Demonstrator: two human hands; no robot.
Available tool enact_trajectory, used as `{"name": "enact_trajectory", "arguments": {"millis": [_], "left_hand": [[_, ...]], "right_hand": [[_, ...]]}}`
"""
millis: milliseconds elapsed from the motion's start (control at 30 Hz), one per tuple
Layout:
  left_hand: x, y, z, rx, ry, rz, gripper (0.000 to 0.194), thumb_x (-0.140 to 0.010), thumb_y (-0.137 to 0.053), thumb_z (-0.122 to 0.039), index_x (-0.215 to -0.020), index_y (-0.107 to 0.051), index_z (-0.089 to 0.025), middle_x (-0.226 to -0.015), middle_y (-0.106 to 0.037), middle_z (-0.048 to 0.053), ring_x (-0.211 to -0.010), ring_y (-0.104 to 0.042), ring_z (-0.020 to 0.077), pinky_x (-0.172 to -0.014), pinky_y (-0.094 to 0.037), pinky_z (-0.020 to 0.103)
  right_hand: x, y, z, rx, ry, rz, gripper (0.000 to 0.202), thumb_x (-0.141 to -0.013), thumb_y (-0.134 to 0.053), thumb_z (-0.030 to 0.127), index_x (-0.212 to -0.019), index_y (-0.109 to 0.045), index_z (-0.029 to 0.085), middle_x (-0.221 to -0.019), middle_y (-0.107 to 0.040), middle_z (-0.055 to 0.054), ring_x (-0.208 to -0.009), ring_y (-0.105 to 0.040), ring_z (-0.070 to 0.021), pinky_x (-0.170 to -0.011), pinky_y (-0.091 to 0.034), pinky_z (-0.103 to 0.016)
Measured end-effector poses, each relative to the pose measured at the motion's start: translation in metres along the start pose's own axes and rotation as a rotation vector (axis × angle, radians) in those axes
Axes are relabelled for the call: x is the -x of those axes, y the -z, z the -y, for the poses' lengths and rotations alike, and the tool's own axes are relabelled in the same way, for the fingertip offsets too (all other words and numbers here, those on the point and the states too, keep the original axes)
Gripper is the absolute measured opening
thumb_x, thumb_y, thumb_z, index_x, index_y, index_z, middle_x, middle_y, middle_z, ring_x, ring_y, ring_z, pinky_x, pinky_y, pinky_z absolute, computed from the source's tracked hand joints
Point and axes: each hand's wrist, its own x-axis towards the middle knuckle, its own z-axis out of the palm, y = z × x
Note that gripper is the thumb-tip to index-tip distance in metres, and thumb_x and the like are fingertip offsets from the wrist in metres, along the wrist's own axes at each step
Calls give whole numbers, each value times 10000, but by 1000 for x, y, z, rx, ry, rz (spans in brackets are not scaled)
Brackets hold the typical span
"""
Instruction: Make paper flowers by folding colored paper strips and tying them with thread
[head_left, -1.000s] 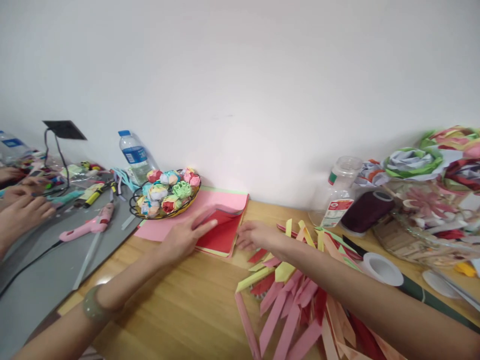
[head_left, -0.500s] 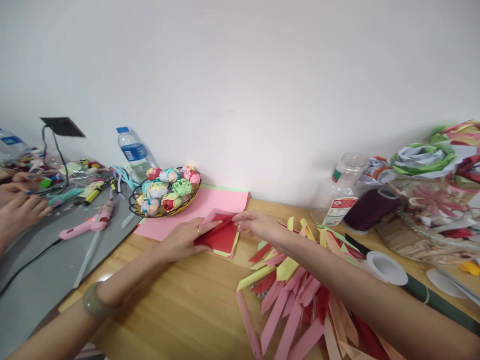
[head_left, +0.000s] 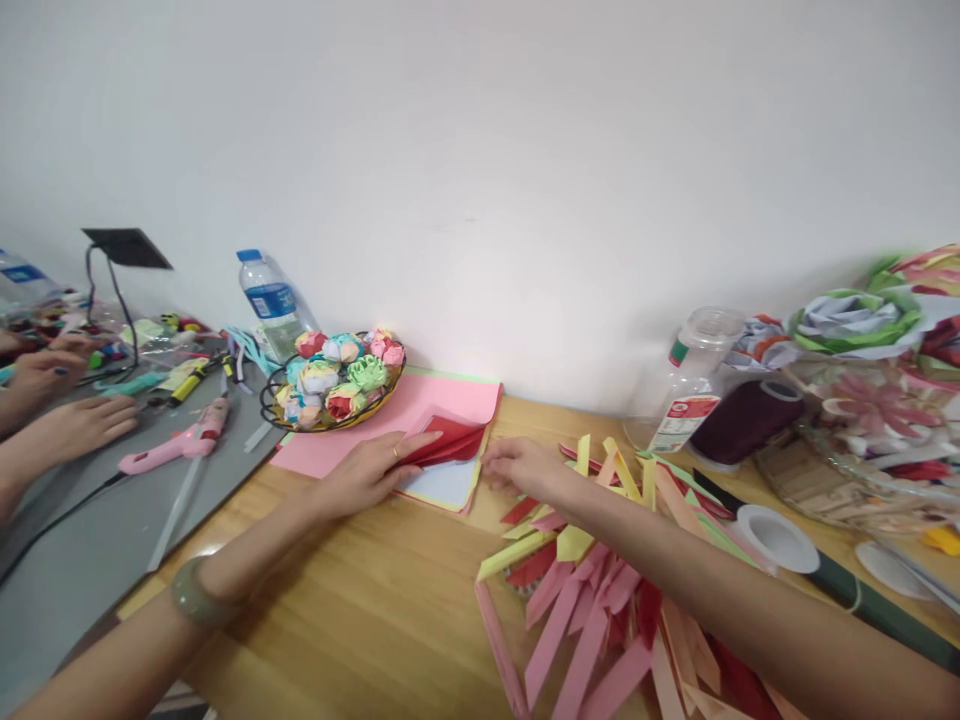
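Observation:
On the wooden table lies a small stack of square paper with a white sheet (head_left: 442, 484) showing and yellow and pink edges below. My left hand (head_left: 373, 466), wearing a ring, grips red paper (head_left: 448, 443) between thumb and fingers at its left side. This red paper is bent up off the white sheet. Just right of the stack, my right hand (head_left: 523, 470) hovers with loosely curled fingers and holds nothing. Under my right forearm spreads a pile of folded paper strips (head_left: 577, 620) in pink, yellow, red and peach.
A basket of paper flowers (head_left: 337, 385) sits on pink paper (head_left: 457, 398). Left are a water bottle (head_left: 271, 305), a pink glue gun (head_left: 180, 447) and a co-worker's hand (head_left: 90, 425). Right stand a clear plastic bottle (head_left: 686, 390), a dark thread spool (head_left: 746, 420) and a white tape roll (head_left: 776, 538).
The red paper's near edge has lifted, uncovering the white sheet. My right hand has moved slightly right, away from the paper. The co-worker's hand has shifted right and lies flatter.

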Motion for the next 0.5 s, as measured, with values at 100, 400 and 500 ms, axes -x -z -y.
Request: {"name": "enact_trajectory", "arguments": {"millis": [100,400,500], "left_hand": [[-2,-2,2,67,-3,-28,437,-875,-363,-311,-1305,-325,-248,-1183,-537,66,-1029,-509,179,-880,-385,297],[-4,-1,2,138,52,-15,427,-877,-361,-320,-1301,-336,-278,-1212,-522,46,-1047,-502,172,-887,-388,301],[-4,-1,1,158,58,-12,420,-877,-361,-322,-1294,-348,-280,-1232,-511,39,-1063,-495,172,-903,-379,301]], "right_hand": [[0,-2,-3,57,23,11,296,-851,-495,294,-1111,-504,155,-1102,-544,-69,-912,-563,-182,-757,-478,-385],[3,-6,-5,176,119,31,286,-849,-496,293,-1103,-517,164,-1124,-537,-67,-925,-557,-187,-762,-476,-379],[1,-7,-6,164,111,41,291,-846,-500,293,-1105,-516,162,-1126,-536,-67,-924,-557,-188,-757,-478,-378]]}}
